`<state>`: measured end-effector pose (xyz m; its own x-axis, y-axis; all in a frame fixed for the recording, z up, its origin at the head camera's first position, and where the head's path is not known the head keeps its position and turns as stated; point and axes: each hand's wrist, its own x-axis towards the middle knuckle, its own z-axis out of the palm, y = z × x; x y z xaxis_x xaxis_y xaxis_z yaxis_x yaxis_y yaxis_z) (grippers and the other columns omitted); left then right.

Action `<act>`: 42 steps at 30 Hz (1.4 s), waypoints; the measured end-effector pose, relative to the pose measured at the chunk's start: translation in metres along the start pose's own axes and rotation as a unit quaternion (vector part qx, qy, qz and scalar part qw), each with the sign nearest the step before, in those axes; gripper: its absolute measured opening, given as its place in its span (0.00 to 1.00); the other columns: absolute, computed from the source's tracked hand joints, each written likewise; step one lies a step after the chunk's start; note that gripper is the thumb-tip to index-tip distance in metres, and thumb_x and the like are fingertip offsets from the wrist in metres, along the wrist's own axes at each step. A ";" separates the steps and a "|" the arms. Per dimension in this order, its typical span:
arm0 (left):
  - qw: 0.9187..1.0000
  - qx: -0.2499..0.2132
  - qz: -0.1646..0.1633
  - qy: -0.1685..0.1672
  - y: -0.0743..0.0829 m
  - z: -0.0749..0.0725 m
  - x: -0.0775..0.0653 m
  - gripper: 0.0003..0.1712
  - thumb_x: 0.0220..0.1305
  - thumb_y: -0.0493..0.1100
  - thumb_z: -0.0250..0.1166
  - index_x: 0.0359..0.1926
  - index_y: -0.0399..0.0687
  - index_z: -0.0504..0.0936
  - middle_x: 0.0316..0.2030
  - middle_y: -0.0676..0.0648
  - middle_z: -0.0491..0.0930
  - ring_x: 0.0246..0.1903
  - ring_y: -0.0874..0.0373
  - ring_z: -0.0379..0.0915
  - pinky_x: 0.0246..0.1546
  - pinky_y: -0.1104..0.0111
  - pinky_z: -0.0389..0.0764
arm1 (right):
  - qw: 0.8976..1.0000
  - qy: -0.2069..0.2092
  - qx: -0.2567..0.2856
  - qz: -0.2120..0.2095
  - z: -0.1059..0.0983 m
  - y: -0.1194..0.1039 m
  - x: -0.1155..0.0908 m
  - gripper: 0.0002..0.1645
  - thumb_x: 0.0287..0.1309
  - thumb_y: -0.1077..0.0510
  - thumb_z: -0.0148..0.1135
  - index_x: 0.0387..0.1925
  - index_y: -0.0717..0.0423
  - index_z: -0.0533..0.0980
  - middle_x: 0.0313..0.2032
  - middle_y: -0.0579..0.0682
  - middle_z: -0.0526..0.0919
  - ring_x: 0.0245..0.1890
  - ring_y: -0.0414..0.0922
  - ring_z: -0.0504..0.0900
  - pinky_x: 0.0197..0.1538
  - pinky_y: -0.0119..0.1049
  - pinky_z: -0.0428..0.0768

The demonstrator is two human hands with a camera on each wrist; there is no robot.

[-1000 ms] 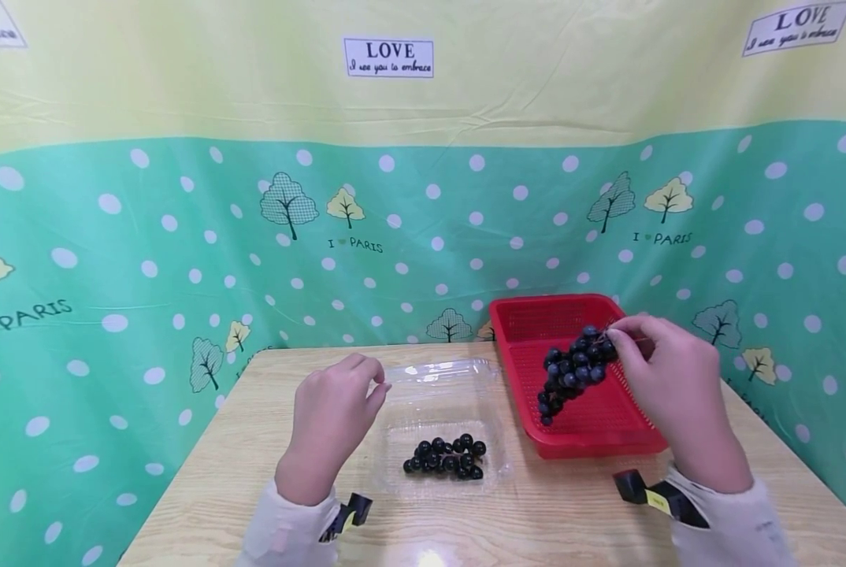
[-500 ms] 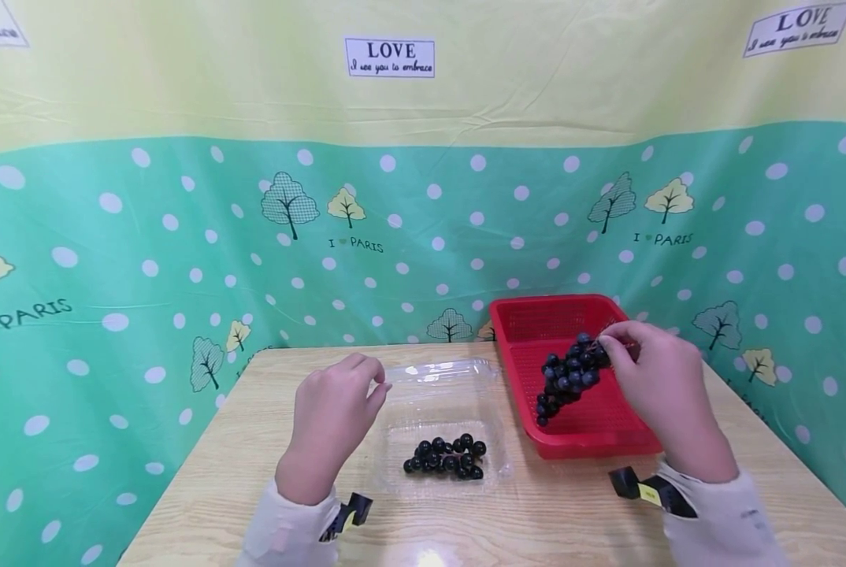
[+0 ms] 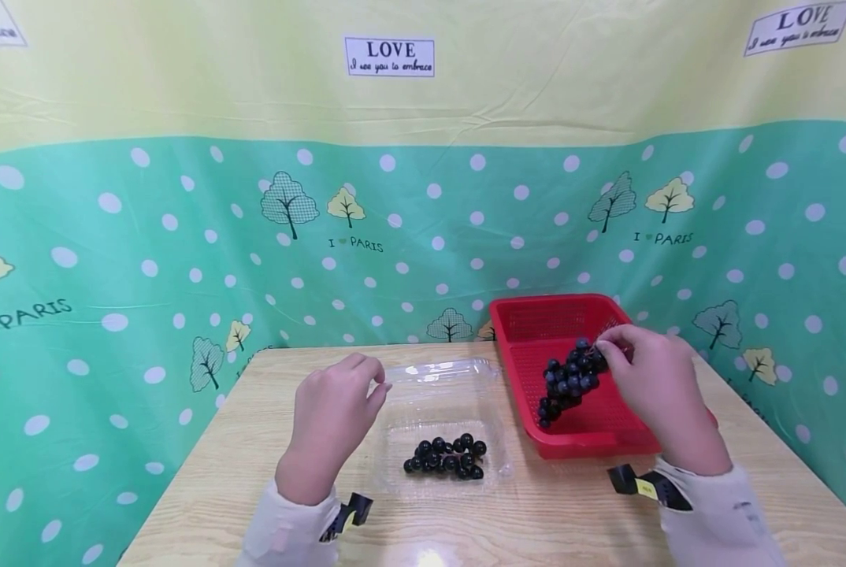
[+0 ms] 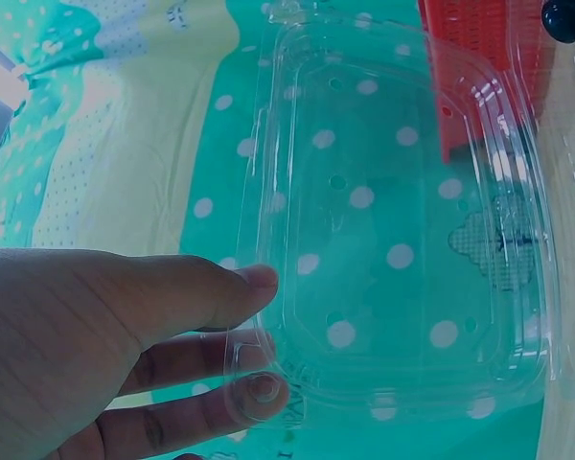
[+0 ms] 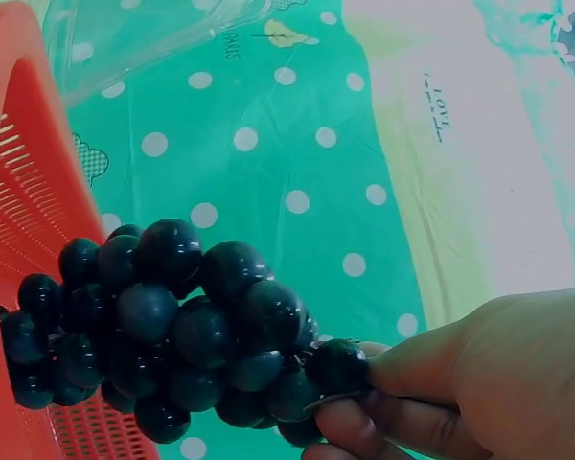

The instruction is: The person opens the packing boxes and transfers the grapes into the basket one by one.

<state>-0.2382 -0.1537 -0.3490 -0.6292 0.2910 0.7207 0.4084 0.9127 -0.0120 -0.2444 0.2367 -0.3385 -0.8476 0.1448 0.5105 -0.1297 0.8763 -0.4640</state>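
My left hand (image 3: 338, 417) pinches the corner of the raised lid (image 4: 268, 192) of a clear plastic clamshell box (image 3: 501, 465), thumb on one side and fingers on the other. In the box's base lies a small bunch of black grapes (image 3: 446, 458). Over the red basket (image 3: 593, 447), my right hand (image 3: 653, 386) grips a larger bunch of dark grapes (image 3: 572, 379) by its stem. That bunch hangs tilted, its tip lower and to the left. The right wrist view shows the bunch (image 5: 192, 326) reaching past the basket's wall (image 5: 57, 163).
The box and basket stand side by side on a light wooden table (image 3: 203, 488). A green and yellow patterned curtain (image 3: 423, 220) closes off the back and both sides. Dark camera straps circle both wrists.
The right hand has moved a little left and slightly down with the large grape bunch, mostly in the first half second. The left hand, lid and small bunch stay put.
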 end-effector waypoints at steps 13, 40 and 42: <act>1.000 0.003 0.003 0.003 0.001 0.000 0.001 0.10 0.51 0.41 0.81 0.28 0.53 0.86 0.28 0.54 0.86 0.13 0.62 0.62 0.15 0.70 0.63 | 0.998 -0.055 -0.001 0.023 0.006 0.011 0.002 0.16 0.66 0.58 0.69 0.51 0.62 0.83 0.38 0.63 0.87 0.31 0.52 0.85 0.36 0.53 0.88; 1.000 0.003 -0.002 -0.002 0.000 0.000 -0.001 0.10 0.52 0.42 0.80 0.28 0.53 0.85 0.27 0.55 0.86 0.13 0.63 0.61 0.15 0.69 0.63 | 0.984 -0.164 -0.020 0.067 0.004 0.033 0.009 0.12 0.68 0.59 0.65 0.46 0.65 0.82 0.39 0.64 0.84 0.34 0.54 0.83 0.30 0.44 0.86; 1.000 0.003 -0.002 -0.001 0.000 0.001 -0.001 0.10 0.51 0.41 0.81 0.28 0.53 0.85 0.27 0.55 0.85 0.13 0.62 0.61 0.14 0.69 0.63 | 0.982 -0.172 -0.020 0.070 0.003 0.034 0.009 0.12 0.68 0.59 0.65 0.46 0.64 0.82 0.38 0.64 0.85 0.33 0.53 0.83 0.30 0.43 0.87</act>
<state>-0.2381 -0.1535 -0.3499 -0.6313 0.2886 0.7198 0.4031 0.9151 -0.0134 -0.2576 0.2664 -0.3517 -0.9804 0.1066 0.1660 0.0143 0.8775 -0.4793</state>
